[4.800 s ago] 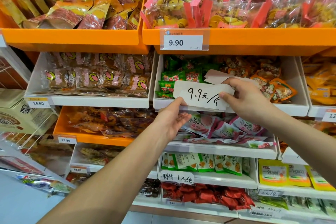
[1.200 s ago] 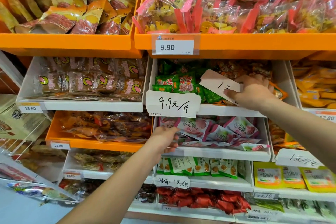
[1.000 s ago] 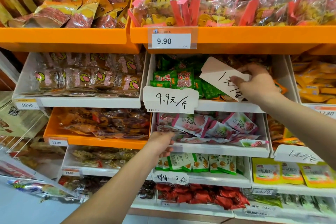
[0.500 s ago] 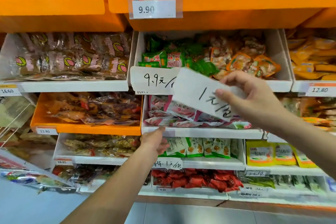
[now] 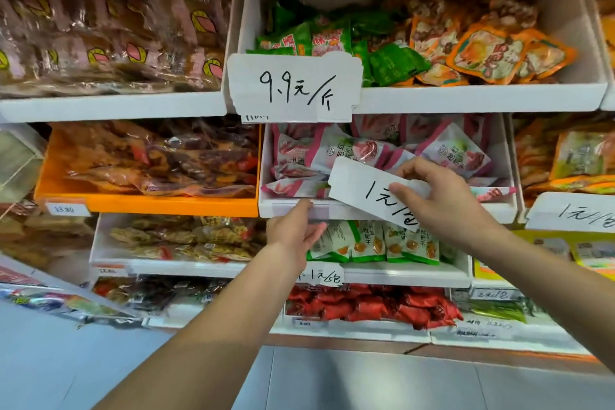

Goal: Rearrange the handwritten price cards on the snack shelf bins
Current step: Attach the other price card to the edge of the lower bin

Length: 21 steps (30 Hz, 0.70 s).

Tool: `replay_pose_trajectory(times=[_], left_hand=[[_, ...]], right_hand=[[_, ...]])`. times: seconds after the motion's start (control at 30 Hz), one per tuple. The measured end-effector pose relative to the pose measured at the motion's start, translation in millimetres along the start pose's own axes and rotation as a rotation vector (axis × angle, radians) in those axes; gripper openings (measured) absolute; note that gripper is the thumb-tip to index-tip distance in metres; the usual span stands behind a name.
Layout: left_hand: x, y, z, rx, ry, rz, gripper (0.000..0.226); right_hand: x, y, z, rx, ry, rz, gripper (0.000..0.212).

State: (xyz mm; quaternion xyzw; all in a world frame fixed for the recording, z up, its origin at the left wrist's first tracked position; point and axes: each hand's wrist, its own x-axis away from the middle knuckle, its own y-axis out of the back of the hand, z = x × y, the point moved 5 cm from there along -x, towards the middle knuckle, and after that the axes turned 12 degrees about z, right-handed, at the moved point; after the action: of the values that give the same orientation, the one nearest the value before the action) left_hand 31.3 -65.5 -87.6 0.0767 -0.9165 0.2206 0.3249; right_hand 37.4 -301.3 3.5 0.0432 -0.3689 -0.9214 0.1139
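My right hand (image 5: 442, 196) pinches a white handwritten card reading "1元/包" (image 5: 359, 190), tilted in front of the white bin of pink snack packs (image 5: 499, 210). My left hand (image 5: 293, 230) reaches up with fingers apart, its fingertips touching that bin's front lip just left of the card. A larger card reading "9.9元/斤" (image 5: 296, 86) hangs on the front of the white bin (image 5: 466, 98) above, which holds green and orange packs. Another "1元/包" card (image 5: 572, 213) sits on the bin to the right, and a small one (image 5: 324, 276) on the shelf below.
An orange bin of dark snacks (image 5: 149, 205) with a printed 13.80 tag (image 5: 65, 209) lies to the left. Bins of green packs (image 5: 376, 243) and red packs (image 5: 369, 306) fill the lower shelves. Grey floor (image 5: 332, 383) shows beneath.
My right hand has carried the "1元/包" card down from the upper bin to the front of the pink-pack bin. My left hand rose to that bin's lip. The view dropped and moved closer.
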Motion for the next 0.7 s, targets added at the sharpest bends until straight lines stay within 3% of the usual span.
replay_pose_trajectory(times=[0.43,0.7], left_hand=[[-5.2,-8.3,7.1,0.067,-0.061,0.016,0.016],[-8.1,-6.7,7.1,0.043,-0.062,0.046,0.018]], right_hand=[[-5.2,-11.8,-20.1,-0.021,-0.023,-0.021,0.004],[-1.1,-10.9,-23.5,0.044,-0.018,0.012,0.003]])
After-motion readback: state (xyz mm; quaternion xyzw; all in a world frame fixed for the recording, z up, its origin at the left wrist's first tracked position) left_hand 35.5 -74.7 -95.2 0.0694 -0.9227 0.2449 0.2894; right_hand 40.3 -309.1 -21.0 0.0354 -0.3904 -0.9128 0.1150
